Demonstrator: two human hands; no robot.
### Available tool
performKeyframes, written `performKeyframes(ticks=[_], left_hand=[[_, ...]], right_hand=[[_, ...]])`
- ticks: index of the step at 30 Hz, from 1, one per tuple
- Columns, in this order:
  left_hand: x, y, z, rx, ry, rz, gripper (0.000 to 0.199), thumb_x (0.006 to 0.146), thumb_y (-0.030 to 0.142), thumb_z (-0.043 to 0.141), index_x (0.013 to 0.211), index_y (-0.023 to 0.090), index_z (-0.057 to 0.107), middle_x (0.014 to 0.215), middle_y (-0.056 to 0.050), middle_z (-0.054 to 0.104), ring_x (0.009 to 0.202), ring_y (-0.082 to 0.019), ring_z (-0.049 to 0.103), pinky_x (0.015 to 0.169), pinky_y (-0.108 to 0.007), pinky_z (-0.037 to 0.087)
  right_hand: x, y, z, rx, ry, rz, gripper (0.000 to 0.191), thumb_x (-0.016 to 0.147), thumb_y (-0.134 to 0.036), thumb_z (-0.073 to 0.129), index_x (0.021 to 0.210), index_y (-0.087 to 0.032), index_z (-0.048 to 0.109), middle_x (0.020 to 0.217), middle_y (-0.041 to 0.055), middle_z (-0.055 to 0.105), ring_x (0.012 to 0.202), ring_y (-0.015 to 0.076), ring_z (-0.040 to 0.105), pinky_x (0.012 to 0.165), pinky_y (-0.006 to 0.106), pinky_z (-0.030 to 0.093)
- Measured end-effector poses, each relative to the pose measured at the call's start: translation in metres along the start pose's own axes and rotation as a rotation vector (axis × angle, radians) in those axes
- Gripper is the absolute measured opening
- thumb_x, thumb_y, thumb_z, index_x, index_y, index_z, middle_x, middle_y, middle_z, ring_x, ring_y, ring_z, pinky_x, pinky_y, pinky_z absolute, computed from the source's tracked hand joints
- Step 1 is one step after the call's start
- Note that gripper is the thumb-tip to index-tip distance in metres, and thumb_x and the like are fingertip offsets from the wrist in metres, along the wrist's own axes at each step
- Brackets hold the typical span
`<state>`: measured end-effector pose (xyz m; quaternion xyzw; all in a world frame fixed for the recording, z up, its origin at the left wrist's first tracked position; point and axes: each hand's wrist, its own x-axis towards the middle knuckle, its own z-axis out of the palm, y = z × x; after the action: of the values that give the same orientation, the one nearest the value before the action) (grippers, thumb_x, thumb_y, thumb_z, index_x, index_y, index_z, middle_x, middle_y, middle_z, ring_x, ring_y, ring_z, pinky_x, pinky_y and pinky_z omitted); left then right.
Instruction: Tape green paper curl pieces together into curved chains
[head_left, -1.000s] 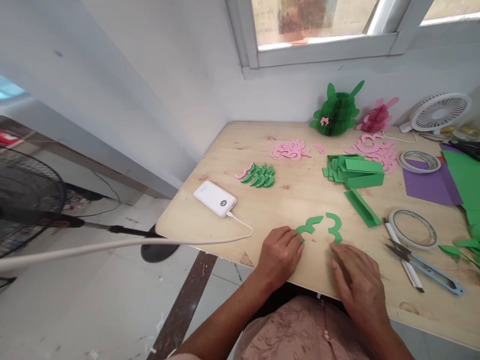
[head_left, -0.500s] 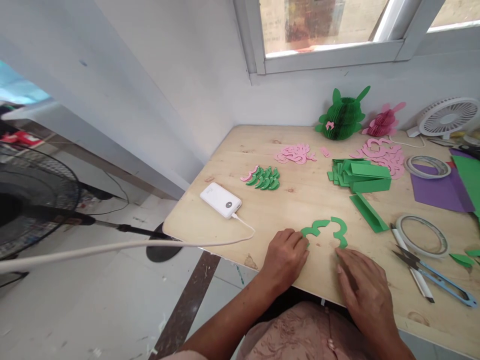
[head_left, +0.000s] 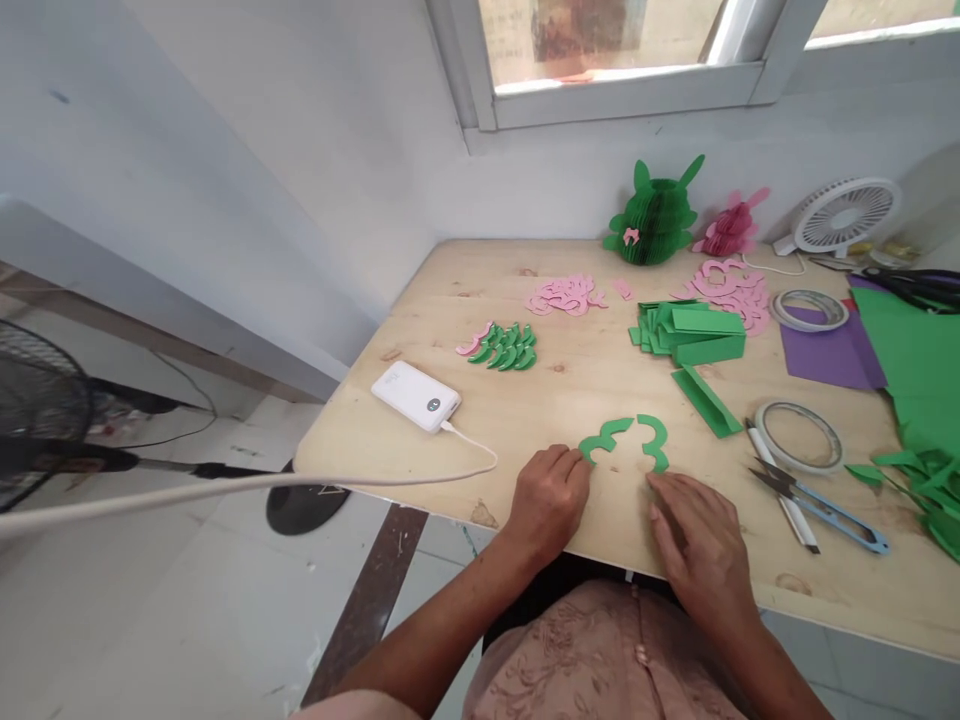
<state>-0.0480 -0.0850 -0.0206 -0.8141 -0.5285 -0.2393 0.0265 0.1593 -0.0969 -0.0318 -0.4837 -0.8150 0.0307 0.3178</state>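
Observation:
Curled fingers of my left hand [head_left: 551, 498] close on the lower end of a wavy green paper cutout [head_left: 606, 436], which lies on the table. Beside it lies a matching green cutout [head_left: 654, 440], its top end almost meeting the first. My right hand [head_left: 701, 535] rests at its bottom end, fingertips touching it, thumb apart from the fingers. Right of that hand are a white pen [head_left: 784, 495], blue-handled thread snips [head_left: 829, 510] and a tape roll [head_left: 801, 437]. A folded green paper strip [head_left: 706, 402] lies beyond the cutouts.
A white power bank [head_left: 416, 395] with a cable lies at left. Small green cutouts [head_left: 510, 346], pink cutouts [head_left: 566, 295] and stacked green strips [head_left: 690, 333] lie farther back. Green [head_left: 651, 222] and pink [head_left: 729, 228] paper figures and a small fan [head_left: 846, 215] stand by the wall.
The view has turned slightly to the right, so everything appears farther left. Both hands stay at the two green cutouts, with little change in their arrangement.

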Motion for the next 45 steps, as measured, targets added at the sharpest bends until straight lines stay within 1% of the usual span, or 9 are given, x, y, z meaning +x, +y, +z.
performKeyframes(ticks=[7, 13, 16, 24, 28, 34, 36, 39, 45], left_hand=[[0.004, 0.004, -0.008, -0.215, 0.088, -0.179, 0.016, 0.086, 0.013, 0.047, 0.080, 0.017, 0.061, 0.076, -0.006, 0.068, 0.075, -0.018, 0.063, 0.069, -0.030, 0.051], [0.012, 0.005, -0.017, -0.921, 0.080, -0.833, 0.010, 0.078, 0.024, 0.057, 0.076, 0.017, 0.064, 0.067, -0.001, 0.069, 0.056, -0.013, 0.062, 0.051, -0.022, 0.048], [0.019, 0.002, -0.019, -1.180, 0.073, -1.055, 0.011, 0.073, 0.026, 0.061, 0.072, 0.015, 0.061, 0.064, -0.002, 0.067, 0.048, -0.011, 0.060, 0.040, -0.018, 0.041], [0.019, -0.004, -0.022, -1.293, 0.016, -1.172, 0.027, 0.071, 0.024, 0.064, 0.094, 0.011, 0.062, 0.067, -0.005, 0.070, 0.048, -0.012, 0.063, 0.039, -0.018, 0.042], [0.005, -0.003, -0.021, -1.122, -0.017, -1.028, 0.026, 0.079, 0.023, 0.057, 0.102, 0.013, 0.061, 0.067, -0.003, 0.069, 0.051, -0.012, 0.063, 0.046, -0.021, 0.047], [-0.002, -0.001, -0.018, -0.375, 0.094, -0.278, 0.018, 0.086, 0.015, 0.049, 0.094, 0.018, 0.065, 0.096, -0.007, 0.068, 0.091, -0.019, 0.063, 0.080, -0.034, 0.052], [0.002, -0.001, -0.013, -0.241, 0.086, -0.121, 0.018, 0.087, 0.015, 0.048, 0.095, 0.018, 0.064, 0.102, -0.008, 0.066, 0.097, -0.021, 0.059, 0.083, -0.036, 0.051], [0.008, 0.001, -0.003, -0.139, 0.031, -0.055, 0.015, 0.088, 0.016, 0.051, 0.096, 0.018, 0.063, 0.099, -0.007, 0.065, 0.094, -0.021, 0.057, 0.079, -0.036, 0.049], [0.008, 0.005, 0.010, -0.056, 0.029, -0.128, 0.010, 0.086, 0.014, 0.054, 0.088, 0.019, 0.062, 0.085, -0.004, 0.061, 0.082, -0.019, 0.054, 0.070, -0.034, 0.043]], right_hand=[[0.000, 0.000, 0.000, 0.010, 0.001, 0.003, 0.031, 0.088, -0.022, 0.049, 0.117, -0.017, 0.058, 0.106, 0.0101, 0.069, 0.105, 0.0256, 0.059, 0.090, 0.043, 0.043], [0.000, 0.000, 0.000, 0.010, -0.006, 0.013, 0.031, 0.088, -0.023, 0.049, 0.117, -0.016, 0.059, 0.106, 0.0101, 0.069, 0.105, 0.0252, 0.059, 0.091, 0.043, 0.042], [0.000, -0.001, -0.001, 0.010, -0.011, 0.013, 0.031, 0.088, -0.022, 0.049, 0.117, -0.015, 0.058, 0.105, 0.0103, 0.069, 0.105, 0.0251, 0.059, 0.091, 0.043, 0.042], [0.001, -0.001, -0.001, 0.011, -0.013, 0.020, 0.031, 0.088, -0.023, 0.047, 0.117, -0.017, 0.059, 0.105, 0.0104, 0.069, 0.105, 0.0262, 0.060, 0.089, 0.044, 0.043], [0.001, 0.000, 0.000, 0.019, -0.015, 0.018, 0.032, 0.088, -0.023, 0.048, 0.117, -0.017, 0.059, 0.105, 0.0103, 0.069, 0.105, 0.0262, 0.060, 0.090, 0.044, 0.044], [0.001, 0.000, 0.000, 0.013, 0.002, -0.003, 0.031, 0.088, -0.021, 0.050, 0.117, -0.016, 0.058, 0.105, 0.0099, 0.069, 0.105, 0.0257, 0.059, 0.090, 0.043, 0.043], [0.001, -0.001, -0.001, 0.010, 0.001, -0.002, 0.030, 0.088, -0.021, 0.050, 0.117, -0.015, 0.057, 0.105, 0.0100, 0.069, 0.105, 0.0254, 0.059, 0.090, 0.042, 0.043], [0.002, -0.001, -0.001, 0.005, -0.005, -0.005, 0.031, 0.088, -0.021, 0.050, 0.117, -0.015, 0.057, 0.106, 0.0101, 0.068, 0.105, 0.0252, 0.058, 0.090, 0.042, 0.042], [0.001, 0.000, -0.001, -0.006, 0.003, -0.017, 0.031, 0.089, -0.023, 0.048, 0.118, -0.015, 0.056, 0.106, 0.0105, 0.068, 0.105, 0.0257, 0.058, 0.090, 0.042, 0.041]])
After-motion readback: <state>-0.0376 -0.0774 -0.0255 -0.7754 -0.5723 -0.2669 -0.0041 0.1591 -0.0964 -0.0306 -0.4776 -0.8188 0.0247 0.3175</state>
